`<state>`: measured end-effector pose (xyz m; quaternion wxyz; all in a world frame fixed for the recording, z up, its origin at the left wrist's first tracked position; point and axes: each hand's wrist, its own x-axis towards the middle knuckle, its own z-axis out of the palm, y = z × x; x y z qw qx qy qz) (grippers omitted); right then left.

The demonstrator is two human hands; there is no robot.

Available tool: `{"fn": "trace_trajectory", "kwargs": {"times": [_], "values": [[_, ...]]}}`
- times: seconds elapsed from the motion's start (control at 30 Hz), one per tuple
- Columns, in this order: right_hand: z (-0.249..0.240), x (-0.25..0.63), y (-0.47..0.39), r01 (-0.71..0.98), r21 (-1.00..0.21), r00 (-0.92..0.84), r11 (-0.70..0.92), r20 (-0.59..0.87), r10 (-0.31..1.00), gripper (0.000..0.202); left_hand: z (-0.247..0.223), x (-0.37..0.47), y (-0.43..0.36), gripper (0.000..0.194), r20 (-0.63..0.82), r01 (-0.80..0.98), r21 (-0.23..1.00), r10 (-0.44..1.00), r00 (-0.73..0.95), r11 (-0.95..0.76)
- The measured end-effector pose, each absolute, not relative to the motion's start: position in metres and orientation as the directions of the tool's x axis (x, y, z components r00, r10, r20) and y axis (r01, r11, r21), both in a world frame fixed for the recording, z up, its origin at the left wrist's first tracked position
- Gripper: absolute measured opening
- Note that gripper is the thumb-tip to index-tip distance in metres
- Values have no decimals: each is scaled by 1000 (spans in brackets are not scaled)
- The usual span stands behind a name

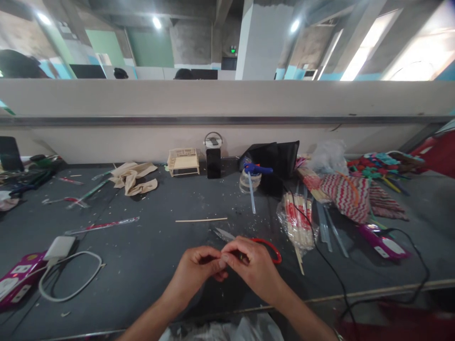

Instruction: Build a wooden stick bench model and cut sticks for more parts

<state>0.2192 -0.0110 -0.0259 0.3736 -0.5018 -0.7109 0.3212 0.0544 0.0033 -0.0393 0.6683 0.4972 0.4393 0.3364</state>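
Near the front edge of the dark table, my left hand and my right hand meet fingertip to fingertip. Both are closed in a pinch, and whatever lies between the fingers is too small or hidden to make out. Just behind my right hand lies a pair of scissors with red handles, its blades pointing left and partly covered by the hand. A thin wooden stick rests flat beyond my hands. Farther back stands a small model bench made of pale sticks.
A blue glue gun rests on a glass jar. Right of it lie a plastic bag of sticks, clear glue sticks and a patterned knit piece. Purple power strips with cables flank the workspace. Crumpled cloth lies left.
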Motion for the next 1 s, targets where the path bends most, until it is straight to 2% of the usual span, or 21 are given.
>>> {"fn": "trace_trajectory", "kwargs": {"times": [0.2, 0.37, 0.5, 0.57, 0.63, 0.77, 0.83, 0.9, 1.0], "values": [[-32, 218, -8, 536, -786, -141, 309, 278, 950, 13, -43, 52, 6, 11, -104, 156, 986, 926, 362, 50], [-33, 214, -3, 508, -818, -98, 271, 258, 961, 13, -45, 48, 7, 13, 104, 316, 928, 950, 293, -199], [-34, 207, -1, 475, -839, -74, 265, 262, 962, 13, -46, 48, 9, 14, 174, 365, 892, 947, 270, -268], [-35, 203, 1, 464, -848, -60, 256, 259, 964, 13, -46, 48, 11, 13, 143, 383, 892, 954, 262, -240], [-37, 200, 5, 461, -851, -65, 253, 252, 965, 13, -46, 47, 14, 12, 45, 350, 926, 962, 268, -141], [-43, 200, 22, 510, -815, -121, 274, 247, 961, 15, -47, 39, 23, 18, -158, 108, 985, 948, 275, 133], [-48, 203, 35, 660, -702, -148, 269, 230, 962, 17, -49, 32, 29, 21, -204, -14, 977, 952, 228, 213], [-53, 205, 51, 840, -491, -168, 232, 172, 971, 20, -50, 23, 35, 23, -235, -100, 962, 957, 172, 255], [-62, 207, 72, 918, -346, -169, 196, 106, 980, 24, -53, 9, 43, 26, -261, -141, 951, 958, 121, 276]]}}
